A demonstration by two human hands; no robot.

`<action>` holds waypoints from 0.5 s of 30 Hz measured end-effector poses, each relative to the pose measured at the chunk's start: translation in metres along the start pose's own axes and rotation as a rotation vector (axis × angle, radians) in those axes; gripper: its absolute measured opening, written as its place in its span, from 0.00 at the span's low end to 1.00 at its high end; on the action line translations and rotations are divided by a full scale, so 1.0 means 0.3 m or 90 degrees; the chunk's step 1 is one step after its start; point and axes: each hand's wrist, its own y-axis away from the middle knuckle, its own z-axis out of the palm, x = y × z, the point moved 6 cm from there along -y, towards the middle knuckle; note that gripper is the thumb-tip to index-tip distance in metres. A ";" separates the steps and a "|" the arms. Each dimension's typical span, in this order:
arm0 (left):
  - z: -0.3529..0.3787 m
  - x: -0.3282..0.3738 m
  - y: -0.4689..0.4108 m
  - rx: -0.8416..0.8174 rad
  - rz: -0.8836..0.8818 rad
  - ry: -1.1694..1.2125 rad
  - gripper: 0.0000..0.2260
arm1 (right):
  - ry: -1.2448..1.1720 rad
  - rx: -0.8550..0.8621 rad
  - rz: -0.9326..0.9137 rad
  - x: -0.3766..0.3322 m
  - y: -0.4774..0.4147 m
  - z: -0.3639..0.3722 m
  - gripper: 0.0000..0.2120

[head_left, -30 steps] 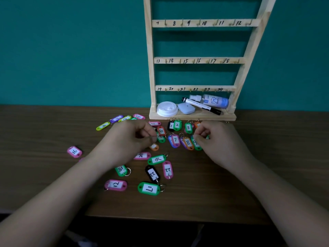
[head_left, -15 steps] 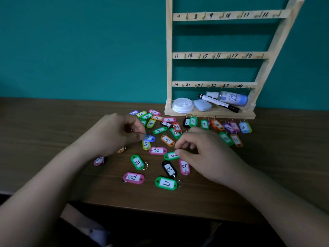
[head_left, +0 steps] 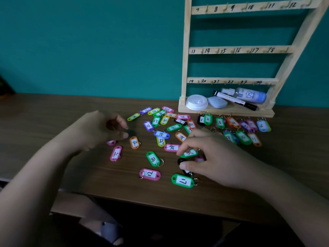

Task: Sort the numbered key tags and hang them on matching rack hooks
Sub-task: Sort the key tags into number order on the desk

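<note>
Green tag lies at nine o'clock of my right hand, under its curled fingertips, thumb on black tag; gripped or not, can't tell. Left hand hovers loose, empty, orange tag at four o'clock.

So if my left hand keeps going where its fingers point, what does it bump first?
Most likely the orange plastic key tag marked 22, lying just beyond the thumb of the left hand. If the hand passes a little farther back, the purple plastic tag comes first; depth is hard to judge.

Right hand covers most of the black tag.
</note>
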 end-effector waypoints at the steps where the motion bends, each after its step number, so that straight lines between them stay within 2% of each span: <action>1: -0.006 -0.022 0.003 -0.009 -0.010 -0.007 0.08 | 0.006 -0.018 -0.001 0.000 0.003 0.001 0.10; 10: -0.002 -0.144 0.009 -0.063 -0.066 -0.026 0.09 | 0.009 -0.109 -0.023 -0.015 0.020 0.012 0.15; 15: 0.036 -0.131 -0.007 -0.078 -0.045 -0.030 0.08 | 0.014 -0.122 -0.036 -0.023 0.021 0.036 0.14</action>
